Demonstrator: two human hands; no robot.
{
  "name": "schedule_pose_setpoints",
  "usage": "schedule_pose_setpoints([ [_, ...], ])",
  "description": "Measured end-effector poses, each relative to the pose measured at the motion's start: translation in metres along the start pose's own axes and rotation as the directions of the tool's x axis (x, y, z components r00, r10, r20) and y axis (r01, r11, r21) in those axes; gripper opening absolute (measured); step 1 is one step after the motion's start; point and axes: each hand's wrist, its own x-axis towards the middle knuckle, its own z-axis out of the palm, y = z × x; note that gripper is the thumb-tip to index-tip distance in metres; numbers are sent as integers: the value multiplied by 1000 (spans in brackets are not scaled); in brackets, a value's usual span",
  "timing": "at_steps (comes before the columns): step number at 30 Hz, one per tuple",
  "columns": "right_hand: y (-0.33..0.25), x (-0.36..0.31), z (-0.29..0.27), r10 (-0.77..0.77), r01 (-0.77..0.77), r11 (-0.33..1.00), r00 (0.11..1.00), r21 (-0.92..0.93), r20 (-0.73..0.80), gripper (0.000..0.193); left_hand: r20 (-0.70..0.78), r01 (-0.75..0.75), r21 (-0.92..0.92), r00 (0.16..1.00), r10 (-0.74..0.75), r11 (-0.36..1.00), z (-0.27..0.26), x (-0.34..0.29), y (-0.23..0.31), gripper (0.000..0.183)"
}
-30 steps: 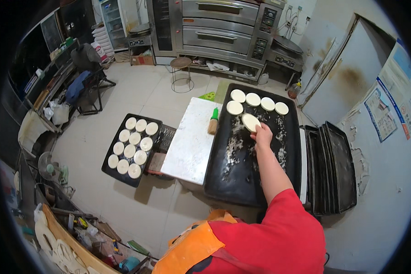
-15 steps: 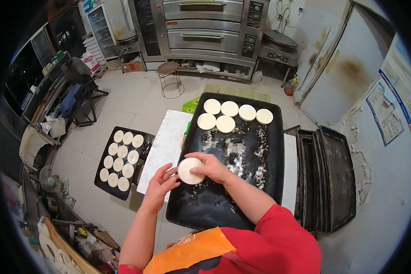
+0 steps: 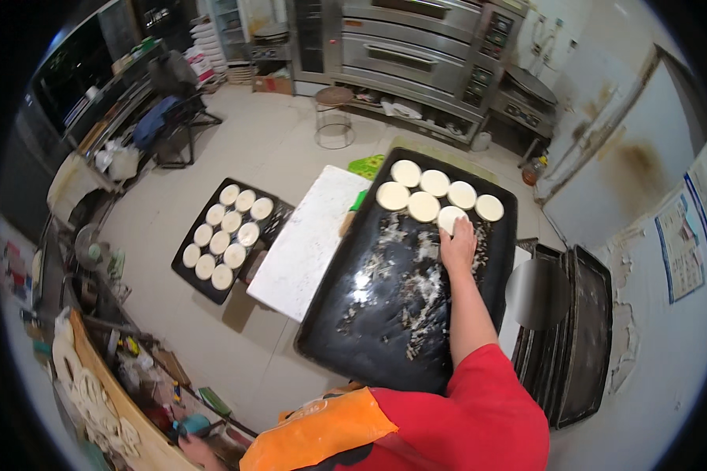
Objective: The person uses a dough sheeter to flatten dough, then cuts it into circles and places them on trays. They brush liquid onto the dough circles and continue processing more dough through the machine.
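Note:
My right hand grips the near edge of a flat white dough round, thumb and fingertips on it, in the second row on a large black baking tray. Several more dough rounds lie in two rows at the tray's far end. The bare part of the tray is shiny with white flaky streaks. My left hand is low at the left, beside a wooden board holding pieces of pale dough. Its fingers are too blurred and partly hidden to read.
A smaller black tray of dough rounds stands at the left, beside a white tabletop. Stacked black trays lean at the right near the wall. Beyond are a round stool and a steel deck oven.
My right hand has carried the dough round forward and right to the second row. My left hand has left it and moved down to the lower left. The view has turned.

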Motion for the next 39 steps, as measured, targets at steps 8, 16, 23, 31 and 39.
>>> schedule_pose_setpoints([
  [8, 51, 53, 67, -424, 393, 876, 904, -279, -58, 51, 29, 456, 311, 872, -488, 834, 0, -62, -179, 56],
  [16, -388, -337, -67, -985, 422, 70, 172, 904, -4, 27, 33, 370, 313, 916, -399, 875, -96, -96, -277, 40],
  [23, -419, -547, -159, -936, 172, -147, -343, 974, -80, 43, 311, 237, -315, 941, -135, 919, -176, -91, -149, 23],
  [31, -349, -537, -100, -577, -206, 806, -481, 555, 660, 30, -52, 164, -280, 981, -186, 946, -159, -49, -185, 49],
  [39, -230, -252, -78, -482, -766, 316, 378, 559, 790, 38, 284, 351, 134, 882, -376, 927, -103, -96, -413, 56],
])
